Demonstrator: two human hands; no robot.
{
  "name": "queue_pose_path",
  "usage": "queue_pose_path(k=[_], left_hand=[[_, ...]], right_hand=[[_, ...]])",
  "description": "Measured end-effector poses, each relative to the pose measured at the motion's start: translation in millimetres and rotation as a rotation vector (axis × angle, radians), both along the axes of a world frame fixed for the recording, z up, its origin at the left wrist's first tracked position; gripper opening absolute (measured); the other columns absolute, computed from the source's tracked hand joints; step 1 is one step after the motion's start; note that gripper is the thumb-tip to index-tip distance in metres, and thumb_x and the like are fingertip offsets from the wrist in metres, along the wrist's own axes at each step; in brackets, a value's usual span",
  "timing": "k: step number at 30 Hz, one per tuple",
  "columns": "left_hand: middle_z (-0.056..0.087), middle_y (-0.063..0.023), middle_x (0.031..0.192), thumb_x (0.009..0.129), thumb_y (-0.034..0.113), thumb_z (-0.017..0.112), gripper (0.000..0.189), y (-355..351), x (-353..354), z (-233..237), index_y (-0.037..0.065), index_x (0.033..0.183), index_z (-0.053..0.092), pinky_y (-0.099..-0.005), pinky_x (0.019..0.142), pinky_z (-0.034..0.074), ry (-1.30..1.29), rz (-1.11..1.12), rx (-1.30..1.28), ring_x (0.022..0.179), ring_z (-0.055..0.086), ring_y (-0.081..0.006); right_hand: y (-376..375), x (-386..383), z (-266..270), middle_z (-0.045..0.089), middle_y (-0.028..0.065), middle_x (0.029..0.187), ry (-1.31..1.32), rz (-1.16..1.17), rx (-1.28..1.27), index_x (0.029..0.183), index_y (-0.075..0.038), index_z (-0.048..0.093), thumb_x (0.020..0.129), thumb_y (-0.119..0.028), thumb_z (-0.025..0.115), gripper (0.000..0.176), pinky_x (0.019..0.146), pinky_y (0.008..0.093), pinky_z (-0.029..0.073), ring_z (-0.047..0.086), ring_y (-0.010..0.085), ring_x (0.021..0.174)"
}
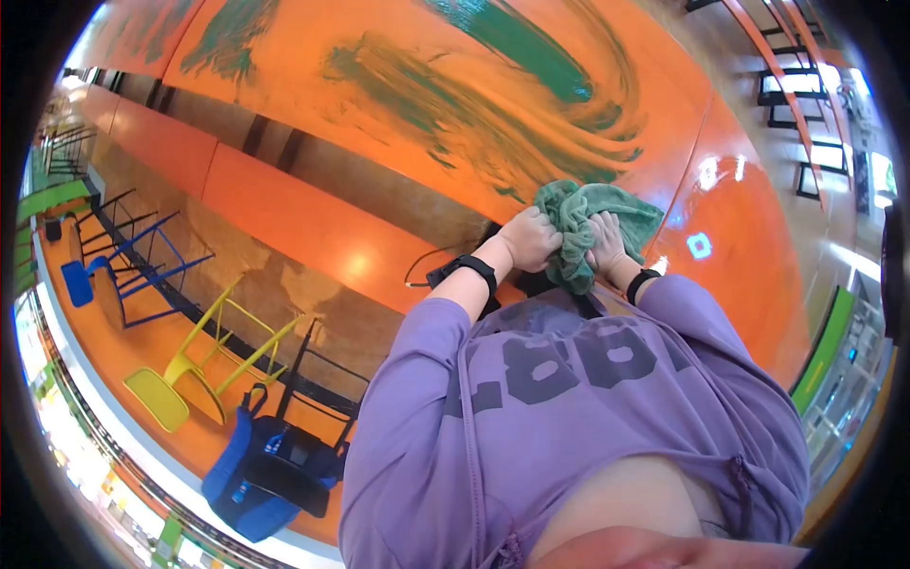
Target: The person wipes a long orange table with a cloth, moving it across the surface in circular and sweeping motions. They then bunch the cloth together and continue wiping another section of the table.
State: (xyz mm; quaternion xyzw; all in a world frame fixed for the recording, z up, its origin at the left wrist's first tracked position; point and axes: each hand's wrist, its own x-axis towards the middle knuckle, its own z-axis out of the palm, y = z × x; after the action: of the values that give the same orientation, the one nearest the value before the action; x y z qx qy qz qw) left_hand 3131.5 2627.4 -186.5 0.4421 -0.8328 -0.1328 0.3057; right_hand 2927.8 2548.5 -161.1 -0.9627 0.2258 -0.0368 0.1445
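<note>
A damp-looking green cloth (572,228) is bunched between my two hands, just above the near edge of the orange table (313,52). My left hand (531,239) is closed in a fist around its left side. My right hand (607,242) grips the other side, fingers curled into the folds. A loose flap of the cloth hangs out to the right, by the tabletop. Green paint-like smears (417,95) streak the table beyond my hands, with a thicker wet green band (531,52) farther off. Dark bands are on both wrists.
An orange bench (284,223) runs along the left. Past it stand a blue chair (81,283), a yellow chair (161,398) and a dark chair with a blue backpack (237,484). More orange tables with black legs (806,104) are at upper right.
</note>
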Motion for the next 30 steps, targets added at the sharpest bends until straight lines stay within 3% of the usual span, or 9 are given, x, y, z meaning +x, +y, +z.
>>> queue_pose_path(k=[13, 17, 30], left_hand=[[0.054, 0.0000, 0.063, 0.051, 0.033, 0.066, 0.028, -9.1, -0.5, 7.1, 0.014, 0.065, 0.052, -0.0320, 0.061, 0.037, -0.111, -0.060, 0.071, 0.064, 0.053, -0.0184], [0.056, -0.0025, 0.064, 0.057, 0.030, 0.062, 0.022, -11.9, 3.2, 10.8, 0.013, 0.067, 0.053, -0.0339, 0.064, 0.039, -0.145, -0.128, 0.149, 0.066, 0.054, -0.0216], [0.056, 0.0005, 0.067, 0.055, 0.035, 0.065, 0.030, -13.9, 6.4, 7.7, 0.014, 0.073, 0.054, -0.0323, 0.064, 0.037, -0.061, -0.136, 0.148, 0.068, 0.053, -0.0182]], right_hand=[[-2.6, -6.4, -5.8, 0.042, 0.0111, 0.082, -0.084, -0.003, 0.004, 0.091, -0.006, 0.043, 0.065, -0.033, 0.045, 0.037, 0.070, 0.0407, 0.033, 0.041, 0.0293, 0.076], [-2.2, -7.2, -7.8, 0.042, 0.0111, 0.081, -0.052, -0.009, -0.001, 0.091, -0.006, 0.042, 0.065, -0.033, 0.046, 0.038, 0.070, 0.0407, 0.033, 0.041, 0.0293, 0.076], [-5.4, -10.9, -14.2, 0.042, 0.0117, 0.081, -0.078, 0.027, -0.002, 0.094, -0.006, 0.044, 0.062, -0.033, 0.047, 0.042, 0.069, 0.0419, 0.033, 0.041, 0.0303, 0.075]])
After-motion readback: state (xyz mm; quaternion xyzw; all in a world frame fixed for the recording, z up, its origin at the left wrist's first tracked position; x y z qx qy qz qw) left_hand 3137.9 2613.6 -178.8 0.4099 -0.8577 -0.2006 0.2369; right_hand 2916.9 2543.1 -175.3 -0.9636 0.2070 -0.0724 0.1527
